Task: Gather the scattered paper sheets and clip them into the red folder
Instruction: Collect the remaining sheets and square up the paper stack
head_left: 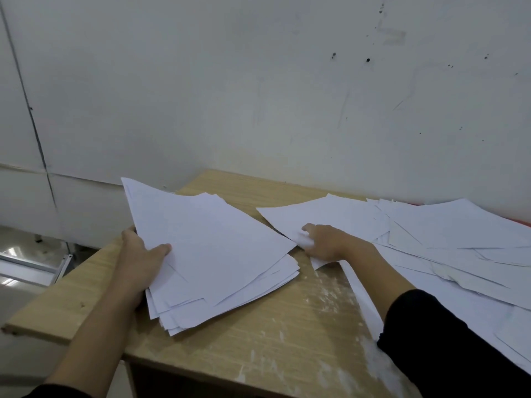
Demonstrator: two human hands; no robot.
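My left hand (140,258) grips a thick, uneven stack of white paper sheets (212,254) by its left edge, thumb on top, the stack tilted a little above the wooden table (258,326). My right hand (324,242) pinches the near edge of a loose white sheet (319,216) lying to the right of the stack. Many more scattered sheets (448,239) overlap across the right half of the table. Only thin strips of the red folder (523,222) show under the papers at the far right by the wall.
A scuffed white wall (258,96) runs directly behind the table. The table's left edge (57,297) drops off to a floor with a metal frame (34,265) at lower left. White smears mark the tabletop near the front.
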